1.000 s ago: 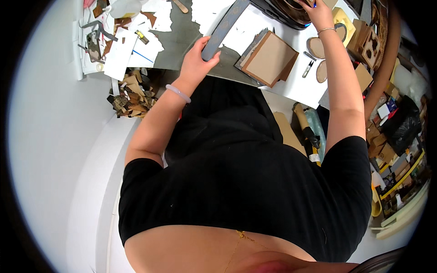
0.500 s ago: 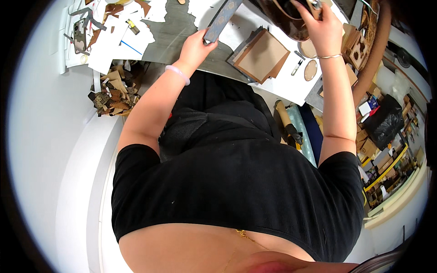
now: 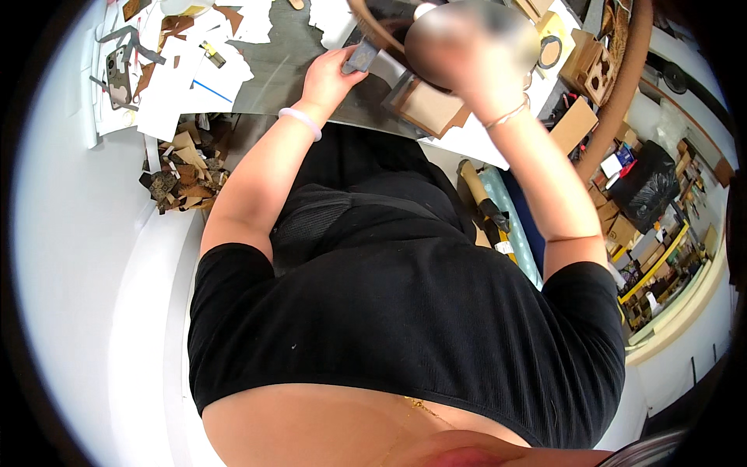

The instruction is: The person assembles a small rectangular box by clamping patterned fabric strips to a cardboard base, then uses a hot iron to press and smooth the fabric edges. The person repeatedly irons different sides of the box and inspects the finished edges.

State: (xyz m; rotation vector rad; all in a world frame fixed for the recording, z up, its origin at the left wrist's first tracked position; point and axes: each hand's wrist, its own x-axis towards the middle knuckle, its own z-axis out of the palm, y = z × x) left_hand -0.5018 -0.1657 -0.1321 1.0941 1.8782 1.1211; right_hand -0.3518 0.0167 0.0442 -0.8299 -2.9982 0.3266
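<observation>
Over the worktable, my left hand (image 3: 331, 76) is closed on the near end of a flat grey-blue strip (image 3: 361, 57), which has a faint pattern. The strip's far part passes under a dark brown, curved thing (image 3: 377, 29) with a rim; its kind cannot be made out. My right hand (image 3: 486, 74) is at the right side of that brown thing. A blur covers its fingers and whatever they touch. Just below, a stack of brown and tan sheets (image 3: 433, 107) lies near the table's front edge, partly covered by the right hand and the blur.
At the left of the table (image 3: 268, 97) are white paper sheets (image 3: 210, 87), brown scraps, a phone (image 3: 118, 76) and a yellow cutter (image 3: 212, 54). A bin of scraps (image 3: 187, 167) stands below. Wooden boxes (image 3: 595, 68) and a thick brown tube (image 3: 618, 105) line the right side.
My right hand has moved left and nearer to the left hand, and the brown thing has shifted left with it. The left hand keeps the strip, now seen shorter.
</observation>
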